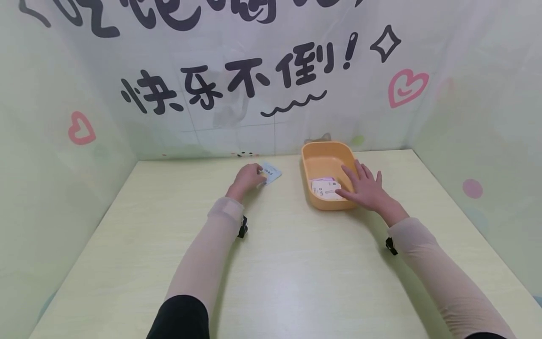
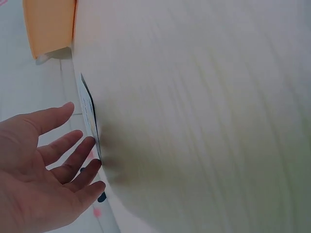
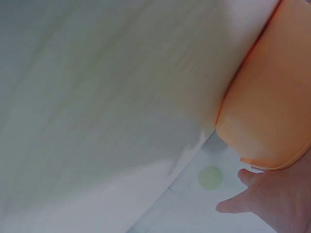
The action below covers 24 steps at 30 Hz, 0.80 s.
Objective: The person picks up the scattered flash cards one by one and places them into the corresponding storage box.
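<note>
A light blue card printed "pear" (image 1: 271, 173) lies near the back of the table. My left hand (image 1: 247, 180) is at its near left side. In the left wrist view the fingers (image 2: 73, 167) are loosely bent with their tips by the card (image 2: 89, 114), and the thumb stands apart from it. To the right sits an orange plastic basket (image 1: 323, 157) with several cards inside, the top one a white card reading "arm" (image 1: 325, 189). My right hand (image 1: 368, 190) spreads its fingers over the basket's right rim, holding no card.
The pale wooden table (image 1: 271, 263) meets a printed fabric wall (image 1: 237, 132) just behind the card and basket. More fabric walls rise at the left and right sides. Each wrist carries a small black device, one seen below the left sleeve (image 1: 226, 209).
</note>
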{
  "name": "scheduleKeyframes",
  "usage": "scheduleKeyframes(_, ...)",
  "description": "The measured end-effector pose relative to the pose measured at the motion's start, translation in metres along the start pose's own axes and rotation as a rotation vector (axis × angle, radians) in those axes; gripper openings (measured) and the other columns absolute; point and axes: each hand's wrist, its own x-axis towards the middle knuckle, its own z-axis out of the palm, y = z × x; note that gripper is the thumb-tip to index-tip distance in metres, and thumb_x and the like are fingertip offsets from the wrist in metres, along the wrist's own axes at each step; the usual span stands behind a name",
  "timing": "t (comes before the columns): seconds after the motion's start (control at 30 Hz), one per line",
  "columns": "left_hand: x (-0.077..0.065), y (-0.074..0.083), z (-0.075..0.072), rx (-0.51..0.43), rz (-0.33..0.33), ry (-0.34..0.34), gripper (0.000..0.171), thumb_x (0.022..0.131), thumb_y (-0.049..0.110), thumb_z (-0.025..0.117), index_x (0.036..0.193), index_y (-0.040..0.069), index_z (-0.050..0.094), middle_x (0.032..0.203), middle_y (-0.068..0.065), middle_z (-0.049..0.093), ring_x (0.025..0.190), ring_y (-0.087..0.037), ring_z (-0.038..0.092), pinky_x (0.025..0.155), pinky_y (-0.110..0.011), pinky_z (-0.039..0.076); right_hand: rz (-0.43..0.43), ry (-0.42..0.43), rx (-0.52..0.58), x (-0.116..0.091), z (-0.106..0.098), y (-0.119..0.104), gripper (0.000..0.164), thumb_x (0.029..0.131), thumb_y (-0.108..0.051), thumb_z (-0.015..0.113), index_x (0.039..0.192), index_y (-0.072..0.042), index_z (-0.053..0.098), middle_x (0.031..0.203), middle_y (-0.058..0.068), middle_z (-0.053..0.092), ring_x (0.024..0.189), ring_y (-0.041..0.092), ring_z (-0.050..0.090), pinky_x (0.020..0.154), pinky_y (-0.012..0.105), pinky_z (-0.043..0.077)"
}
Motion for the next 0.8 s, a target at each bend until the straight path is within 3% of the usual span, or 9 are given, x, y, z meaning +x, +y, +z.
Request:
scheduleKeyframes(0.23,-0.0018,0.0007,0.0055,0.053,-0.055,0.055,0.073,0.086,0.024,0.076,0.146,0.002,0.042,0.148,-0.024,0.033,0.131,-0.037,0.037,0.111,-0.049,0.043,0.000,0.003,0.007,-0.0008,-0.0007,-0.0008,0.085,0.096,-0.057,0.049,0.160,-0.013,0.013,0.165,0.028,-0.005,0.150,0.053,0.003,0.111,0.083,-0.006)
scheduleKeyframes(0.4,-0.0013,0.0005,0.0088,0.122,-0.090,0.058,0.089,0.082,0.037,0.080,0.148,-0.003,0.033,0.142,-0.024,0.038,0.127,-0.036,0.040,0.107,-0.048,0.046,0.002,0.002,0.008,-0.0012,-0.0021,-0.0019,0.085,0.096,-0.056,0.049,0.160,-0.012,0.014,0.165,0.028,-0.005,0.150,0.053,0.003,0.111,0.083,-0.006)
scheduleKeyframes(0.63,0.0011,0.0025,0.0098,0.130,-0.101,0.047,0.085,0.083,0.030,0.080,0.147,-0.001,0.034,0.140,-0.023,0.038,0.124,-0.035,0.040,0.104,-0.047,0.046,0.001,0.001,0.018,-0.0019,-0.0028,-0.0021,0.085,0.096,-0.057,0.049,0.160,-0.013,0.014,0.165,0.028,-0.006,0.150,0.052,0.002,0.111,0.082,-0.007)
scheduleKeyframes(0.8,0.0009,0.0033,0.0100,0.081,-0.106,0.055,0.083,0.082,0.023,0.081,0.147,-0.001,0.035,0.142,-0.024,0.033,0.125,-0.035,0.039,0.108,-0.046,0.045,-0.001,0.001,0.023,-0.0024,-0.0024,-0.0021,0.085,0.096,-0.057,0.049,0.160,-0.013,0.014,0.165,0.028,-0.006,0.150,0.052,0.001,0.111,0.082,-0.007)
